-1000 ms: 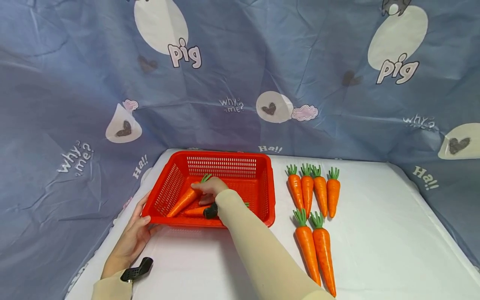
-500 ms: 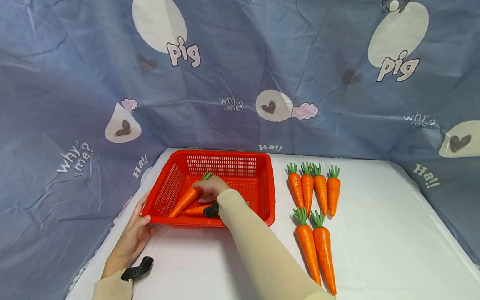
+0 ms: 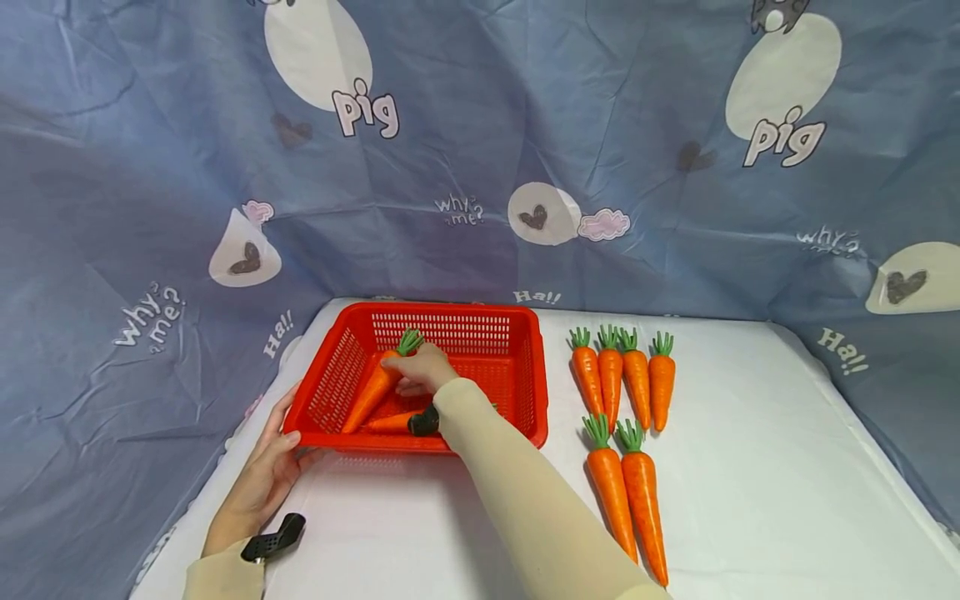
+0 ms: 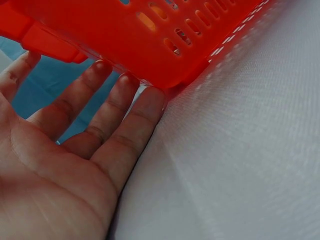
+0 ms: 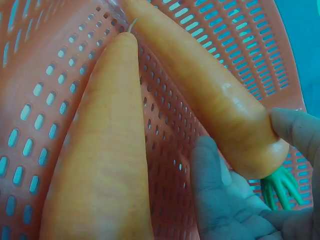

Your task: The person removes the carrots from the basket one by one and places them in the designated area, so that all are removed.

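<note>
In the head view, an orange carrot (image 3: 372,395) with a green top lies slantwise in the left part of a red basket (image 3: 534,375). My right hand (image 3: 422,367) pinches it near its leafy end, thumb on one side and fingers on the other. A second carrot (image 5: 100,150) lies beside it in the basket, partly hidden by my right wrist in the head view. My left hand (image 3: 270,467) holds the basket's near left corner, thumb at the rim. In the left wrist view its fingers (image 4: 135,117) meet the outside of the basket's lower edge.
Right of the basket, several carrots (image 3: 662,387) lie side by side on the white tablecloth (image 3: 757,467), leaves toward the back. Two longer carrots (image 3: 612,500) lie nearer the front. A blue printed curtain (image 3: 660,258) hangs behind the table.
The carrot in my right hand has shifted slightly right and away from me inside the basket, and more of its green top shows. My left hand has stayed at the basket corner.
</note>
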`<action>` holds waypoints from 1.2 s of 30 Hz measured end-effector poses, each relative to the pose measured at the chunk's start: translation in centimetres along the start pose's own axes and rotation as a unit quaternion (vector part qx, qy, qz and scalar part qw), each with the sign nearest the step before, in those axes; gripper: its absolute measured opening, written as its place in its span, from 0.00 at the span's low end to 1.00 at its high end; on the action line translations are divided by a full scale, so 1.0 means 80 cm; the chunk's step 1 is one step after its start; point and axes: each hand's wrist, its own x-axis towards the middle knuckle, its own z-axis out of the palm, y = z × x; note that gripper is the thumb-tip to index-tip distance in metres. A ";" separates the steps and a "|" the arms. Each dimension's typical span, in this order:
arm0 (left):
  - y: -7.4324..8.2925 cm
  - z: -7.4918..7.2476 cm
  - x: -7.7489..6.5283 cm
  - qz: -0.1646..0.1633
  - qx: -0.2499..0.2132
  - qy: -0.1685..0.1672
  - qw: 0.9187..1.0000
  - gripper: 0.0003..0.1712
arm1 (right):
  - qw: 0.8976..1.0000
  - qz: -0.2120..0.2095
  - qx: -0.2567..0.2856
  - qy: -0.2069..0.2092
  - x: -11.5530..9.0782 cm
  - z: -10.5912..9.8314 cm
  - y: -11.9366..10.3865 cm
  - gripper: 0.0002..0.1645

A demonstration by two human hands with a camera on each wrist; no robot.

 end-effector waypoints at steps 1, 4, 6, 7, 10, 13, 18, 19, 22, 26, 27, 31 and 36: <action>0.000 0.000 0.000 -0.001 0.002 0.001 1.000 0.41 | 1.000 -0.003 -0.002 0.002 0.001 0.000 0.000 0.38; 0.001 0.001 0.000 -0.003 0.005 0.002 1.000 0.41 | 1.000 -0.005 -0.004 0.006 0.003 -0.002 -0.001 0.42; 0.000 0.001 0.000 -0.002 0.004 0.001 1.000 0.41 | 1.000 -0.007 -0.015 0.012 0.005 -0.003 -0.001 0.41; 0.000 0.001 0.000 -0.001 0.003 0.000 1.000 0.41 | 1.000 -0.009 -0.019 0.014 0.005 -0.004 -0.001 0.41; 0.000 0.002 0.000 0.004 -0.003 -0.005 1.000 0.40 | 0.999 -0.013 -0.028 0.023 0.005 -0.006 -0.003 0.41; -0.001 0.003 0.000 0.009 -0.008 -0.011 1.000 0.40 | 0.999 -0.018 -0.038 0.030 0.005 -0.010 -0.007 0.37; -0.003 0.003 0.000 0.013 -0.011 -0.015 1.000 0.39 | 0.995 -0.038 -0.081 0.039 0.007 -0.018 -0.012 0.24; -0.003 0.002 0.000 0.014 -0.012 -0.015 1.000 0.39 | 0.994 -0.043 -0.089 0.039 0.007 -0.020 -0.013 0.22; -0.004 0.002 0.000 0.016 -0.017 -0.017 1.000 0.39 | 0.992 -0.055 -0.102 0.039 0.007 -0.027 -0.013 0.22; -0.005 0.000 0.000 0.019 -0.023 -0.021 0.999 0.39 | 0.993 -0.068 -0.095 0.032 0.005 -0.036 -0.013 0.30; -0.005 0.000 0.000 0.020 -0.024 -0.022 0.999 0.39 | 0.992 -0.071 -0.094 0.032 0.004 -0.038 -0.013 0.32; -0.005 -0.001 0.000 0.025 -0.026 -0.026 0.999 0.39 | 0.992 -0.079 -0.089 0.034 0.002 -0.048 -0.014 0.36; -0.004 -0.001 0.001 0.024 -0.023 -0.027 0.999 0.39 | 0.992 -0.081 -0.091 0.035 -0.002 -0.060 -0.017 0.34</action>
